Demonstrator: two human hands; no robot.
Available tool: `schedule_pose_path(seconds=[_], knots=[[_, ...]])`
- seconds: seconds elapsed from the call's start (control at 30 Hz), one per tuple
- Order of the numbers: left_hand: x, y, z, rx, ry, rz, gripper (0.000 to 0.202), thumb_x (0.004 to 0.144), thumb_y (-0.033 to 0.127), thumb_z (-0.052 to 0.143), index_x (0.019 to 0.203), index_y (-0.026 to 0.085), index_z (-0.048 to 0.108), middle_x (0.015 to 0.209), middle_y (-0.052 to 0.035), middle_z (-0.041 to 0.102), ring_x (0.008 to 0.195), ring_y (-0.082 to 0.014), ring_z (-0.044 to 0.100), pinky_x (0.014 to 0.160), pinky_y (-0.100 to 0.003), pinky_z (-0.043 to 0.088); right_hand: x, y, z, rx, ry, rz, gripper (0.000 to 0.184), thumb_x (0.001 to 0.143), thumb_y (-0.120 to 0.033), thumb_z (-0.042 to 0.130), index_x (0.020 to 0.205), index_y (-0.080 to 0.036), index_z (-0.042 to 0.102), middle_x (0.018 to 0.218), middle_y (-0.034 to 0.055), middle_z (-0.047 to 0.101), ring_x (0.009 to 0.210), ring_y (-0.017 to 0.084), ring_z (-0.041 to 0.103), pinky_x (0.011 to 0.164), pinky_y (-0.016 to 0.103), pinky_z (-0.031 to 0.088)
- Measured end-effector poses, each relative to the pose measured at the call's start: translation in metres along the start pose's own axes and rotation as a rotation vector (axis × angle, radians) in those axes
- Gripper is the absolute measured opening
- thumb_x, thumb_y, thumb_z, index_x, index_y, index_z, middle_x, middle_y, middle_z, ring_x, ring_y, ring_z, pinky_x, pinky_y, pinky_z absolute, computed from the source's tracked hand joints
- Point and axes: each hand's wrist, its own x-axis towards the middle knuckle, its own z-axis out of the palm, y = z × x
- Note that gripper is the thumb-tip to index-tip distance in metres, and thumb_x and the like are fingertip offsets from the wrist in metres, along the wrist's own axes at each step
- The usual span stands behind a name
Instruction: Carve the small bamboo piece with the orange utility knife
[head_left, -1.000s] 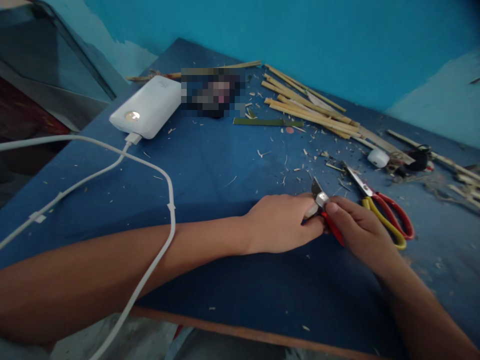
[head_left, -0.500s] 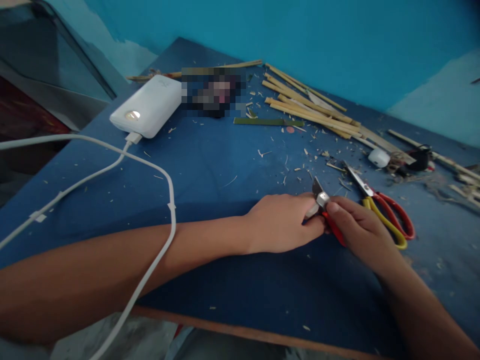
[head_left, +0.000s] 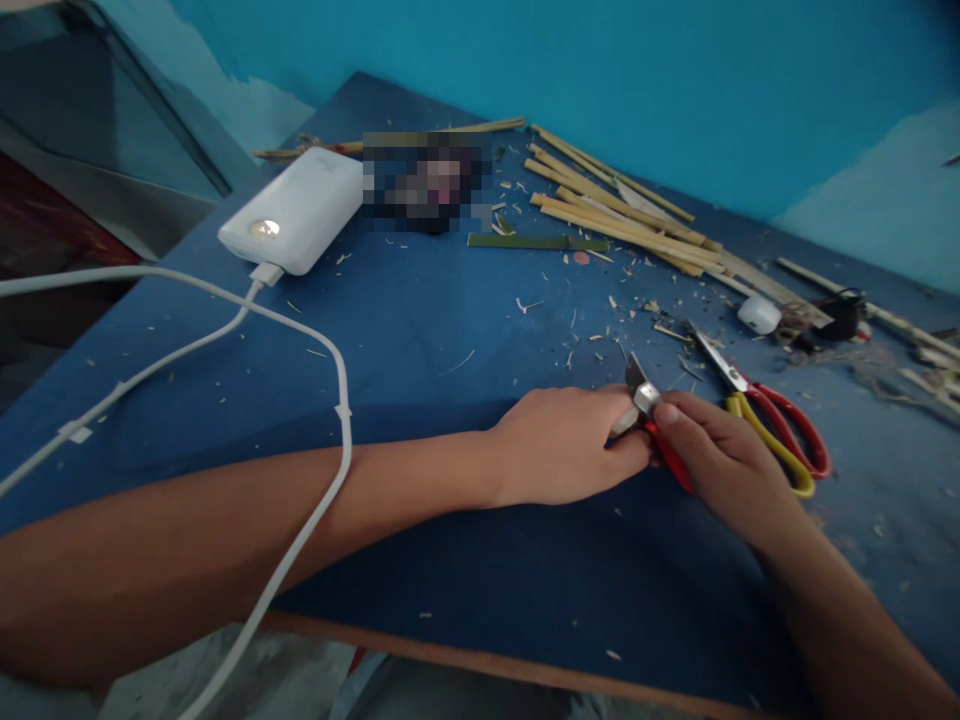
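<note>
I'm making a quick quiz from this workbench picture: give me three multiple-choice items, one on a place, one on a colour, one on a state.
1. Where do the scissors lie?
A. on the power bank
B. on the table, just beyond the right hand
C. on the floor

2. What colour is the cable?
A. white
B. black
C. green

3. What state is the small cutter in?
A. lying alone by the sticks
B. hanging on the wall
C. held by both hands

Answers:
1 B: the scissors rest on the blue table next to the right hand.
2 A: the cable is white, plugged into the white power bank.
3 C: the left hand and the right hand both grip the cutter, its blade tip poking out above them.
</note>
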Motion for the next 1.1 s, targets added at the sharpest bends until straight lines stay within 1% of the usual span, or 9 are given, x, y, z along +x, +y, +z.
schedule_pose_path(seconds=[0.17,0.3,0.47,0.8,1.0,1.1], knots=[[0.0003,-0.0007,0.001,0.011,0.013,-0.002,0.021,0.085,0.038,0.04,0.085,0.022,0.054,0.074,0.0003,0.063,0.064,-0.0163,0.058,0.057,-0.029,0.041,0.0001,0.0012,-0.001,-0.014,-0.007,0.003,0.029,0.092,-0.041,0.043,0.084,-0.019,0.061,0.064,-0.0003,0.056,0.059,0.013,0.053,0.053,0.024,0.044],[0.0,-0.0013,0.0014,-0.01,0.02,0.016,0.02,0.085,0.037,0.04,0.087,0.023,0.054,0.077,0.0006,0.063,0.066,-0.0168,0.058,0.056,-0.028,0.04,0.0002,0.0018,-0.0006,-0.005,-0.005,-0.005,0.029,0.092,-0.04,0.044,0.084,-0.02,0.062,0.064,-0.0004,0.057,0.058,0.012,0.053,0.052,0.023,0.044],[-0.0002,0.0002,0.0002,0.014,0.005,-0.015,0.021,0.085,0.039,0.04,0.086,0.022,0.053,0.073,0.0004,0.062,0.065,-0.0169,0.059,0.054,-0.029,0.04,0.0008,0.002,0.0,-0.018,-0.006,-0.011,0.029,0.092,-0.041,0.044,0.085,-0.02,0.063,0.063,-0.0003,0.057,0.057,0.013,0.054,0.052,0.023,0.044],[0.0005,0.0004,0.0008,-0.012,0.018,-0.014,0.02,0.085,0.038,0.041,0.083,0.022,0.053,0.07,0.0012,0.062,0.063,-0.0155,0.057,0.055,-0.028,0.039,0.0015,0.0019,0.0,-0.007,-0.005,-0.005,0.029,0.092,-0.041,0.044,0.084,-0.02,0.062,0.063,0.0002,0.057,0.058,0.014,0.054,0.052,0.024,0.044],[0.0005,-0.0023,0.0022,-0.045,0.041,0.015,0.02,0.084,0.039,0.042,0.078,0.022,0.051,0.066,0.0024,0.059,0.056,-0.0142,0.053,0.05,-0.027,0.034,0.0011,0.0025,0.0003,0.009,-0.009,0.012,0.029,0.091,-0.042,0.045,0.085,-0.02,0.062,0.064,-0.0006,0.057,0.058,0.012,0.053,0.052,0.023,0.043],[0.0005,-0.0029,0.0018,-0.057,0.04,0.023,0.019,0.083,0.038,0.042,0.077,0.022,0.051,0.065,0.0026,0.059,0.056,-0.0141,0.052,0.049,-0.027,0.033,0.0005,0.0023,-0.0001,0.015,-0.013,0.02,0.029,0.091,-0.042,0.045,0.085,-0.02,0.062,0.064,-0.0007,0.057,0.059,0.012,0.053,0.053,0.023,0.043]])
